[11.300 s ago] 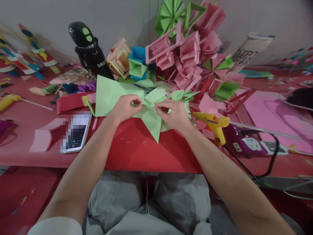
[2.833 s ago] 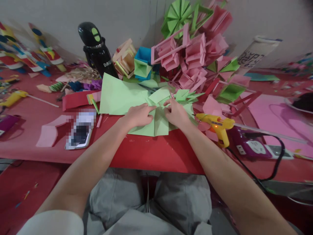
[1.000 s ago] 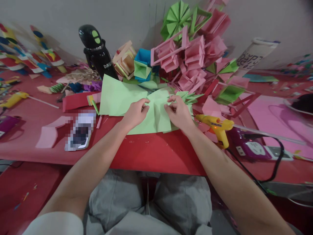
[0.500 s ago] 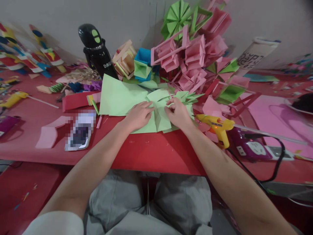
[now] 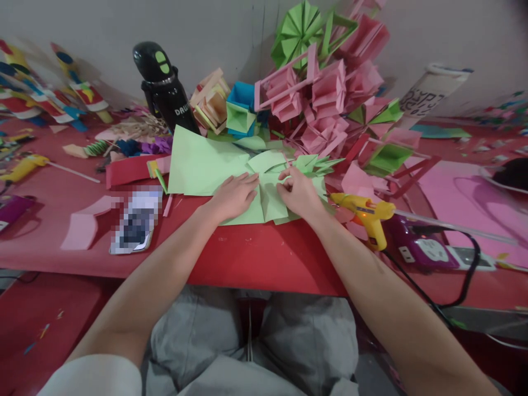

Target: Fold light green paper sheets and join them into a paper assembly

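Observation:
A creased light green sheet of paper [image 5: 273,199] lies in front of me on the red table. My left hand [image 5: 235,196] rests flat on its left part, fingers stretched out and pressing down. Over the right part my right hand [image 5: 297,190] is curled, fingertips down at the paper near a fold; whether it pinches an edge is hidden. Behind the left hand lies a larger green sheet [image 5: 202,162]. A loose green piece [image 5: 268,160] sits just beyond the fingertips, and folded pointed green strips [image 5: 315,164] lie past my right hand.
A yellow glue gun [image 5: 367,212] lies right of my right hand, beside a purple power socket [image 5: 421,245]. At left is a phone [image 5: 138,220]. A black bottle [image 5: 165,88] and pink folded-paper models [image 5: 322,93] stand at the back. Pink sheets [image 5: 457,192] lie at right.
A second ago both hands were raised with curled fingers and the paper's fold stood up. Now the left hand lies flat on it and the fold is pressed lower. The right hand has barely moved.

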### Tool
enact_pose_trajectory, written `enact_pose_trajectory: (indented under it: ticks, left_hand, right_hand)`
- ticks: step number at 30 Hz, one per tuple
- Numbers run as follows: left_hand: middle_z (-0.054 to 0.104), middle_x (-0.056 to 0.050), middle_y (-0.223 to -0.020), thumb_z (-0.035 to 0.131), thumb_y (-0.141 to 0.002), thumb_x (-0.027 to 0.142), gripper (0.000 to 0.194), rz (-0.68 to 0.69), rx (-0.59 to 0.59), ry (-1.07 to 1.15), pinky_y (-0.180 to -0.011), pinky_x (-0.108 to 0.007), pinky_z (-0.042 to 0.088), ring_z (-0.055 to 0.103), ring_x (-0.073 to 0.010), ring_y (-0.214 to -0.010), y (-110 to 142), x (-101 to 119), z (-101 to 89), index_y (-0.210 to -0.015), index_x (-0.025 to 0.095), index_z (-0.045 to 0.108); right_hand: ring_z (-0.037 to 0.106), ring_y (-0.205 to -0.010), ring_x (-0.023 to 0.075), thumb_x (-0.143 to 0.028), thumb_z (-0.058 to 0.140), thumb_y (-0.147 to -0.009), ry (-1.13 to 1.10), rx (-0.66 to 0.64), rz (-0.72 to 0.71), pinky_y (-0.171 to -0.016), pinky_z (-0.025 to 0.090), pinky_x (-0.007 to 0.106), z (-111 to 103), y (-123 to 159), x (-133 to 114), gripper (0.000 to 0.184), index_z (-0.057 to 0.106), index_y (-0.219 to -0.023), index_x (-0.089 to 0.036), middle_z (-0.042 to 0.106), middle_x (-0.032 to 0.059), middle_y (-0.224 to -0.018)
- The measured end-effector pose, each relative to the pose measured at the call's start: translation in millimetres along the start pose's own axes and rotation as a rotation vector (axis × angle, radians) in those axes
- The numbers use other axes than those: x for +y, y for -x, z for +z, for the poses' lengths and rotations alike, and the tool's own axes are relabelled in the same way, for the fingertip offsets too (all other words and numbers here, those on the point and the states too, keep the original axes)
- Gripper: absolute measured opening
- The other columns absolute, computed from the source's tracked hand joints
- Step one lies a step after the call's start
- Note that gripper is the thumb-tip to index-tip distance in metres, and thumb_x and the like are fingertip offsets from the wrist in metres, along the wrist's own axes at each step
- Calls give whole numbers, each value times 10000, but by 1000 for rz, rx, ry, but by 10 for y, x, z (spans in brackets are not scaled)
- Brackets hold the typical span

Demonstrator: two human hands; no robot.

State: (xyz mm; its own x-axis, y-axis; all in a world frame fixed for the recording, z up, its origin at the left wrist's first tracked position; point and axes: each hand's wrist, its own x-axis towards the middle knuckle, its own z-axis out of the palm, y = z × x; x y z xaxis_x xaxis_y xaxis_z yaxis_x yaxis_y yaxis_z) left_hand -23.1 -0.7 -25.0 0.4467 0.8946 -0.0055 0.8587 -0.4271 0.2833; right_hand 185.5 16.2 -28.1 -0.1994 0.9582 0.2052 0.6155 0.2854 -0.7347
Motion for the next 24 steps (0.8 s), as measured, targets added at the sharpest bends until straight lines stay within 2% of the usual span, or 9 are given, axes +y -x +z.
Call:
enact_pose_trajectory:
  ticks: [11, 14, 18, 24]
  left_hand:
    - [294, -20, -1674, 287, -1037, 327, 511, -29, -26, 28, -1235, -584, 240, 262, -284, -1556, 26, 36, -56, -1526, 265, 422]
    - [295, -21, -1674, 284, -1038, 332, 508, -22, -18, 31, -1234, -590, 240, 263, -285, -1556, 31, 26, -46, -1519, 262, 430]
    - [289, -30, -1675, 270, -1042, 342, 516, -9, -13, 34, -1236, -590, 233, 254, -284, -1559, 35, 17, -32, -1528, 248, 419]
    - [281, -28, -1679, 265, -1044, 320, 511, -26, -18, 45, -1248, -578, 209, 240, -265, -1566, 39, 39, -40, -1526, 265, 425]
  right_hand:
    - [447, -529, 158, -135, 558, -787, 79, -27, -19, -622, 330, 301, 1, 24, -14, 194, 452, -905, -246, 487, -70, -566]
    - [465, -538, 158, -212, 572, -836, 60, -3, -24, -629, 335, 304, -10, 29, -10, 140, 452, -899, -245, 519, -61, -571]
    - [441, -497, 144, -362, 631, -852, -20, -3, 17, -598, 333, 302, -52, 59, -56, 214, 455, -901, -249, 518, -73, -535]
    - [397, -457, 134, -228, 599, -803, -51, -102, 46, -553, 317, 297, -61, 86, -70, 152, 470, -881, -252, 506, -82, -510]
